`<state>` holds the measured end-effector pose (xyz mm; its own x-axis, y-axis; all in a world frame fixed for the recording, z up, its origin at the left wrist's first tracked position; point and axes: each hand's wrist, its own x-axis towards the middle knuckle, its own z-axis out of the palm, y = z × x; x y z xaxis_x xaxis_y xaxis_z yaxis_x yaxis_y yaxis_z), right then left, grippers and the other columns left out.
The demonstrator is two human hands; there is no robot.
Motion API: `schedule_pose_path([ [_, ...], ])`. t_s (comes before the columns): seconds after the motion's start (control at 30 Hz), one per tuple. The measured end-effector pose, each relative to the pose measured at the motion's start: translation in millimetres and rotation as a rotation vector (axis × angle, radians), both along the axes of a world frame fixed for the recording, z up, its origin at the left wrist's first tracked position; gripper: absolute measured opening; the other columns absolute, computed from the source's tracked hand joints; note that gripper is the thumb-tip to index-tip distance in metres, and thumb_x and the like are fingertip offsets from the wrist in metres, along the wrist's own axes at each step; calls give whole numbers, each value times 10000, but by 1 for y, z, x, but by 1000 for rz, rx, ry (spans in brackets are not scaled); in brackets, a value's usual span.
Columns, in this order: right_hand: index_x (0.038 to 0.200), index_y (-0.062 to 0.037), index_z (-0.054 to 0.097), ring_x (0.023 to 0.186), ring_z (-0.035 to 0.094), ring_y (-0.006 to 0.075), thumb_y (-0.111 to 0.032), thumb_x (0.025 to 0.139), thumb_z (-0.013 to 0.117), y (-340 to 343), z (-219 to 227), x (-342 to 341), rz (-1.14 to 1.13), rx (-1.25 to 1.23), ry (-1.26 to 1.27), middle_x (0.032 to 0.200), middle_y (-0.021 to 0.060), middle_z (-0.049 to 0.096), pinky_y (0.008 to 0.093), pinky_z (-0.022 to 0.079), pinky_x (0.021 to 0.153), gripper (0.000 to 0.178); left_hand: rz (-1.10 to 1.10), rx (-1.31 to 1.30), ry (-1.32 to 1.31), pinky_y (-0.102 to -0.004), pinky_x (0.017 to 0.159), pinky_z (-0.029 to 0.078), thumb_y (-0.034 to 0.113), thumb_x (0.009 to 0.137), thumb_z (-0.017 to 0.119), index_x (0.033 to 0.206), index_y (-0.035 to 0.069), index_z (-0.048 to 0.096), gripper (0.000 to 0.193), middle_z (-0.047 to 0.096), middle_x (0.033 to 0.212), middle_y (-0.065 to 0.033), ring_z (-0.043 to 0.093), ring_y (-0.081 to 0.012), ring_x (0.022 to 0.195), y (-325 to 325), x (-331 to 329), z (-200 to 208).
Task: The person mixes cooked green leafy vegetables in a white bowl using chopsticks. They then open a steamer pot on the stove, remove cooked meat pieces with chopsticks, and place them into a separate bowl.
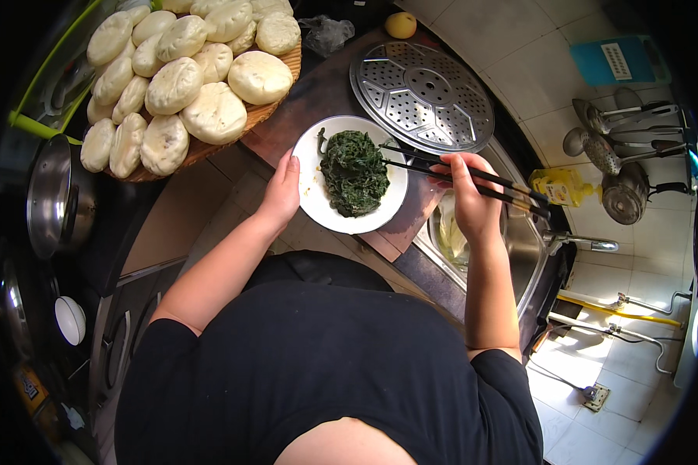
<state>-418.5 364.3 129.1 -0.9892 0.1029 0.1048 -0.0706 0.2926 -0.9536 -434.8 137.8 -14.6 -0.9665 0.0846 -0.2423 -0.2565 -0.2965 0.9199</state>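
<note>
Here, right hand (473, 198) fingers pinched around chopsticks (461, 177) (tips in greens (354, 172)).

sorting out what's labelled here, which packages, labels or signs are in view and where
Blue card: on the tiled wall, upper right; rectangular, with a white label patch.
Yellow bottle: by the sink, right of the right hand; yellow with a paler label.
Small yellow packet: lower left edge, dim; too dark to tell more.

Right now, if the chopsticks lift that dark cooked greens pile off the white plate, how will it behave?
The greens look limp and tangled, so probably floppy, lifting in clumps. They seem wet, likely trailing strands. The plate may slide; the left hand touches its rim.
</note>
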Motion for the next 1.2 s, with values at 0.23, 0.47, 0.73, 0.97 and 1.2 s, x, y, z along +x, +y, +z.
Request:
schedule_pose_path([
  [0.23, 899, 46, 516, 702, 602, 224, -166, 868, 445, -11, -32, -10, 89, -311, -183, 787, 164, 591, 308, 501, 654, 226, 21, -42, -29, -281, 954, 261, 298, 925, 240, 1251, 25, 297, 429, 382, 1229, -116, 343, -176, 1141, 0, -2, -6],
  [0.47, 819, 12, 579, 703, 601, 159, -96, 827, 479, -36, -28, 11, 411, 440, -33, 750, 98, 614, 262, 475, 653, 147, 30, 4, -29, -279, 962, 246, 305, 925, 236, 1253, 25, 295, 435, 376, 1239, -101, 332, -175, 1149, 0, -1, -1],
  [0.73, 830, 22, 550, 626, 593, 174, -146, 847, 471, 6, -1, 11, -41, -13, -118, 706, 118, 599, 255, 484, 572, 186, 34, -66, -9, -277, 958, 250, 295, 925, 241, 1245, 18, 311, 429, 384, 1231, -113, 341, -178, 1142, -1, 2, -2],
  [0.97, 919, 16, 474, 655, 603, 295, -245, 853, 442, 32, -99, 8, -254, -702, -369, 776, 196, 577, 321, 513, 564, 271, 25, -71, -6, -278, 954, 254, 294, 926, 237, 1237, 17, 321, 425, 396, 1218, -115, 351, -179, 1132, 1, -1, -4],
  [1.2, 922, 12, 476, 693, 600, 318, -247, 838, 459, 41, -114, 14, -303, -903, -423, 832, 215, 576, 338, 517, 568, 273, 24, -56, -6, -277, 960, 246, 295, 926, 234, 1240, 14, 313, 428, 386, 1226, -112, 340, -177, 1139, 1, 0, 3],
])
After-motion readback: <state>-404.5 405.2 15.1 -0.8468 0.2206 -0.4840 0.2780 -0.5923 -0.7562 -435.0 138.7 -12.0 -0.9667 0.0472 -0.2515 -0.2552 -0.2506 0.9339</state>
